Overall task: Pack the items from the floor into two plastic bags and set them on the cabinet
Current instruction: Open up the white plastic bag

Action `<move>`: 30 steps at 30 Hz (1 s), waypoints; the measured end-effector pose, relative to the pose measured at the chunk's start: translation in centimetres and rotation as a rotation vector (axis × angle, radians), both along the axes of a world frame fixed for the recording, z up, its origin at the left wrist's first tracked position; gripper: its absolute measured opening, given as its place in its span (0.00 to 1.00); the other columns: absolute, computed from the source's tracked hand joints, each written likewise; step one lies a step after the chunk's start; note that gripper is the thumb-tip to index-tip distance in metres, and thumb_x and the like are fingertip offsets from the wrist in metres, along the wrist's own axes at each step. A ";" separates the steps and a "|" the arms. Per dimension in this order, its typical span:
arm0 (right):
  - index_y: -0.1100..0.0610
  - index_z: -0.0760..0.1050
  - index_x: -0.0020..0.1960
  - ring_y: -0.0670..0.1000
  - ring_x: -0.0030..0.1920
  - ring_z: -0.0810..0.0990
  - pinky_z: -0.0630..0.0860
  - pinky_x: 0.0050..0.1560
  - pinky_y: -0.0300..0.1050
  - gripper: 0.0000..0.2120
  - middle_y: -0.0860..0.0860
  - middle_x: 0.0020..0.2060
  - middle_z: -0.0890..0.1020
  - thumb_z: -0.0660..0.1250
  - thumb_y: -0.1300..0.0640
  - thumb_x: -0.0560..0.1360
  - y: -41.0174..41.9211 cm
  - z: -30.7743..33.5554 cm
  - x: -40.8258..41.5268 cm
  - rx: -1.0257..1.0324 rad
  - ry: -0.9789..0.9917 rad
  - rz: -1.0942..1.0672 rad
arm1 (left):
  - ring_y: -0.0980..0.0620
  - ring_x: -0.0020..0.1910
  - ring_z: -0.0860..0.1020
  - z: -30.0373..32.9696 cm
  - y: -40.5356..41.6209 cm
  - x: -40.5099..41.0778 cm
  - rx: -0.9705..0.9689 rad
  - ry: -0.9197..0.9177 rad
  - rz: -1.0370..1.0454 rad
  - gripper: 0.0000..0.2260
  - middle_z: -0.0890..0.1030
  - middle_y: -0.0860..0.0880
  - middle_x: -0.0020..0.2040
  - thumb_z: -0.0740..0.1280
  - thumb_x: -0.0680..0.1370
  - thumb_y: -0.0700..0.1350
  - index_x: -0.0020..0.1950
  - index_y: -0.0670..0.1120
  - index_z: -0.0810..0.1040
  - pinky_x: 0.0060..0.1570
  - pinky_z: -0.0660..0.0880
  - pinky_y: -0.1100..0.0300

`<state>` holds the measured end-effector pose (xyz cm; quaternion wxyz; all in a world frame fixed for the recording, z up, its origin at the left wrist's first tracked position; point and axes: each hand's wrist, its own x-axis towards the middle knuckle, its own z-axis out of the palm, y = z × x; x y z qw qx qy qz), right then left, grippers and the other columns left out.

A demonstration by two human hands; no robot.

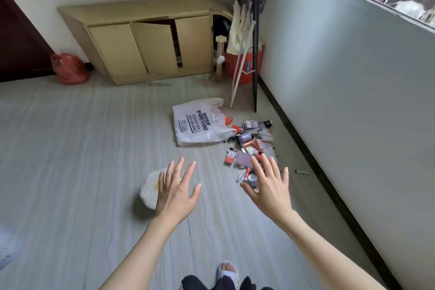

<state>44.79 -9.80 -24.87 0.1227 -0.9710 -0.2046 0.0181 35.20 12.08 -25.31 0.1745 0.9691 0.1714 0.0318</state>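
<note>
Both hands out over the floor (pixel 70 148), left hand (pixel 175 192) and right hand (pixel 267 187) with fingers spread, holding nothing. Pile of small items (pixel 250 143) by the wall, white plastic bag (pixel 197 122) touching it; cabinet (pixel 146 37) beyond.

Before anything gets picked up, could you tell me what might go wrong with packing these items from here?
1. The pile of small items is loose and mixed, with a thin piece lying apart near the baseboard; it could be missed.
2. Only one white plastic bag is plainly visible, flat on the floor, so it must be opened first.
3. Both the left hand and right hand are empty and spread above the floor; scooping several small boxes at once may drop some.
</note>
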 end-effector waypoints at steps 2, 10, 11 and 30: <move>0.47 0.51 0.75 0.53 0.76 0.49 0.47 0.71 0.62 0.35 0.49 0.76 0.54 0.58 0.36 0.73 0.5 -0.2 2.8 0.000 0.005 -0.001 | 0.49 0.76 0.45 -0.1 1.1 2.6 0.002 -0.004 0.002 0.26 0.51 0.50 0.77 0.57 0.78 0.55 0.74 0.56 0.54 0.73 0.40 0.51; 0.49 0.55 0.74 0.54 0.76 0.51 0.47 0.72 0.61 0.34 0.52 0.75 0.56 0.60 0.38 0.73 5.3 -1.8 12.6 0.018 0.058 -0.020 | 0.48 0.76 0.46 -2.9 5.6 11.7 -0.032 0.113 -0.012 0.27 0.51 0.49 0.77 0.58 0.78 0.55 0.75 0.55 0.54 0.73 0.43 0.49; 0.49 0.55 0.74 0.55 0.76 0.51 0.47 0.72 0.60 0.34 0.52 0.75 0.56 0.60 0.38 0.73 6.3 -2.2 13.9 0.021 0.064 -0.023 | 0.49 0.76 0.46 -3.4 6.6 13.0 -0.033 0.133 -0.019 0.27 0.51 0.50 0.77 0.57 0.78 0.55 0.75 0.55 0.53 0.73 0.43 0.49; 0.47 0.49 0.75 0.53 0.76 0.47 0.45 0.74 0.57 0.34 0.50 0.76 0.51 0.56 0.37 0.75 20.9 -7.8 35.5 -0.030 0.281 -0.260 | 0.50 0.76 0.42 -8.7 22.6 38.4 -0.081 0.422 -0.239 0.26 0.46 0.51 0.77 0.52 0.79 0.56 0.75 0.55 0.48 0.73 0.40 0.49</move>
